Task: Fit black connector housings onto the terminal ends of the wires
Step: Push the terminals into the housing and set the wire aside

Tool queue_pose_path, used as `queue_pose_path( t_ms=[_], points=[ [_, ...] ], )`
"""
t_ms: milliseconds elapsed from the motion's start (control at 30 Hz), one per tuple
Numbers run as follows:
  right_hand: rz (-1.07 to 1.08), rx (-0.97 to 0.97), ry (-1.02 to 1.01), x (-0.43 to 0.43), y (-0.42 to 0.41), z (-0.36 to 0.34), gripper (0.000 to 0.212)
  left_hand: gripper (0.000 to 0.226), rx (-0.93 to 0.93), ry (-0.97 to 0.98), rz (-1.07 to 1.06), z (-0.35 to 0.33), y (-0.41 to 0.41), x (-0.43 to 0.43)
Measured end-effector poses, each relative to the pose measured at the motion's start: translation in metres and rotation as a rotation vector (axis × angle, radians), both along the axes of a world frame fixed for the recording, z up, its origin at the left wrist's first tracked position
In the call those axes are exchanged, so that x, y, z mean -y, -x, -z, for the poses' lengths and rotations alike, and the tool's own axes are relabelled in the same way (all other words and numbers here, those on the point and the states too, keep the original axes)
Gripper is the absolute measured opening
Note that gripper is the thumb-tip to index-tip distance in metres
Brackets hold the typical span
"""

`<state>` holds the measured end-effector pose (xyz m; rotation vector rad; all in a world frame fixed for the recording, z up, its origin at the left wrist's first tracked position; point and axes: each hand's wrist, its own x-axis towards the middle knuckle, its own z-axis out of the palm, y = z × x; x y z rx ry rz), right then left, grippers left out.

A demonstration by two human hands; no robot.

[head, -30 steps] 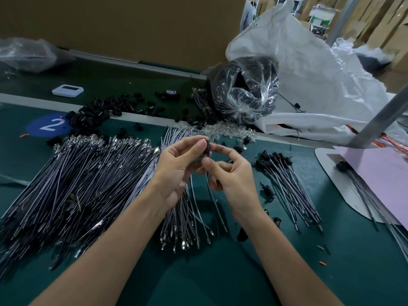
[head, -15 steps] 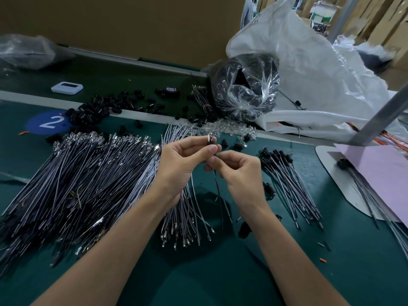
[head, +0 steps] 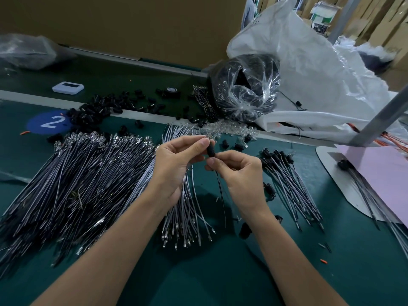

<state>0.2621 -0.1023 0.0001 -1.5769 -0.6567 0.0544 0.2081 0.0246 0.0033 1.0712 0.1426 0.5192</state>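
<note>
Mid-air over the green mat (head: 220, 274), black housing (head: 211, 150) pinched by the left hand (head: 176, 161), at 3 o'clock from its palm; long axis near 12-to-6; right hand (head: 239, 173) pinches the wire (head: 221, 192) just below, trailing toward 6; seating push likely runs toward 12.

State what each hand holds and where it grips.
Left hand pinches the black connector housing near its upper end; right hand pinches the wire just below the housing.
</note>
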Motion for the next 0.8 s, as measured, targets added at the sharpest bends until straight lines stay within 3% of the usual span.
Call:
queue_pose_path(
  t_ms=[467,800],
  points=[
    [0.050,0.074,0.056,0.0003,-0.0008,0.0033,0.007,0.016,-0.021,-0.030,-0.007,-0.0008,-0.0011,0.0005],
    [0.054,0.237,0.116,-0.0006,-0.0005,0.0068,0.010,0.014,-0.007,0.030,-0.006,-0.0021,-0.0001,0.0020]
  ],
)
